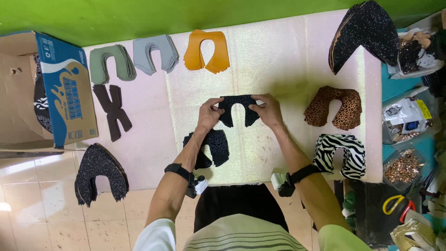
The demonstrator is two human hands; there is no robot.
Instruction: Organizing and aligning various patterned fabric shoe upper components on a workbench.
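Black horseshoe-shaped fabric piece [237, 108], speckled texture, flat and thin. Arch toward far edge of mat, two legs point back toward person; long axis runs left-right between hands. Left hand [208, 115] pinches left end, right hand [268, 110] pinches right end; both clamped on piece, held just above glittery white mat [260, 60]. Stack of similar black cutouts [210, 148] lies near left wrist. Leopard-print cutouts [333, 107] and zebra-print cutouts [341, 155] sit right of right forearm. Orange cutouts [206, 51], grey cutouts [155, 53], green cutouts [112, 63] along far edge. Cardboard box [55, 88] at left.
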